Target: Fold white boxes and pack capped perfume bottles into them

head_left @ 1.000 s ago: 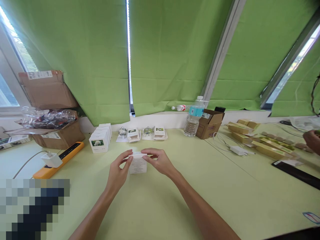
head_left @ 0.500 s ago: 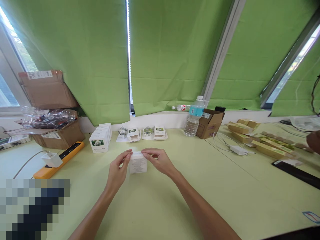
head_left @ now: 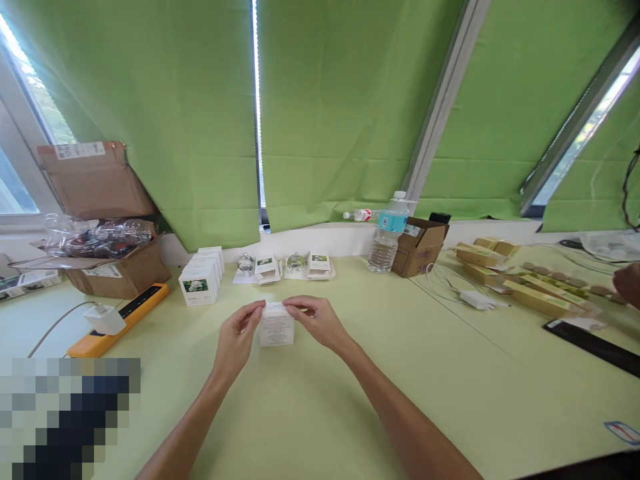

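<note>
- Two bare hands meet on one small white box [head_left: 276, 328], which stands upright on the pale green table [head_left: 310, 407], near its middle and straight in front of the person.
- The box is roughly cube-shaped and made of plain white card. Its near face carries a block of fine grey print, too small to read.
- The left hand [head_left: 235, 340] is curled in, with thumb and forefinger pinching the box's upper left corner.
- The right hand [head_left: 320, 320] curves in from the other side, its fingertips closed on the box's top edge. Its thumb cannot be made out.
- Behind the hands, well apart from them, a row of white flower-printed boxes [head_left: 200, 277] stands beside two clear glass globes [head_left: 245, 263], each next to an opened carton.
- Farther right stand a water bottle [head_left: 387, 235] and, just beside it, a brown cardboard box [head_left: 419, 248].
- At the left lies an orange power strip [head_left: 135, 307] with a white charger [head_left: 104, 319] on it.
- Another person's hand [head_left: 629, 283] shows at the far right edge.
</note>
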The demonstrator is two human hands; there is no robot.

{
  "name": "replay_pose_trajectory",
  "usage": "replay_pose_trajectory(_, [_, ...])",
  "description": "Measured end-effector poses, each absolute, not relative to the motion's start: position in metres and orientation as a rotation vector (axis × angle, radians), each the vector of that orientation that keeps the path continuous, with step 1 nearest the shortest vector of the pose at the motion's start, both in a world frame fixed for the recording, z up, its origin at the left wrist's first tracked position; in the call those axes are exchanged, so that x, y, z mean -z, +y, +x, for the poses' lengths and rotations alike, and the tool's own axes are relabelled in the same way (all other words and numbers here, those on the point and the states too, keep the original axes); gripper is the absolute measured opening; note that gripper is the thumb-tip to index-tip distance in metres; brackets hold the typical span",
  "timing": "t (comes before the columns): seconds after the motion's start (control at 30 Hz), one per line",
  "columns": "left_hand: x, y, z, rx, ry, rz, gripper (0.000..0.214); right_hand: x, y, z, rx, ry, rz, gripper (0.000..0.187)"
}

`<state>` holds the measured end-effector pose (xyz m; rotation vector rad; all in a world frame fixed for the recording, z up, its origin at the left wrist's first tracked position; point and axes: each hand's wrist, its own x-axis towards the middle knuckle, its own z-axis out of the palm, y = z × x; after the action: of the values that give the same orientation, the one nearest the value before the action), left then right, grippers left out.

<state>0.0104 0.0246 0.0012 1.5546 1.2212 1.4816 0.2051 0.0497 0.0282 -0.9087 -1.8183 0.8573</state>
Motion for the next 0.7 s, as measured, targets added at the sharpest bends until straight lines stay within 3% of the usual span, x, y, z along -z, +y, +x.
replay_pose_trajectory(0.43, [-0.002,0.024,0.010,-1.463,1.213,1.562,0.033,-0.021,0.055,0.205,-0.912,-1.777,-0.963,0.034])
replay_pose_trajectory(0.7, [-0.003,0.024,0.010,-1.456,1.181,1.528,0.032,-0.012,0.061,0.205,-1.137,-1.666,-0.966,0.038])
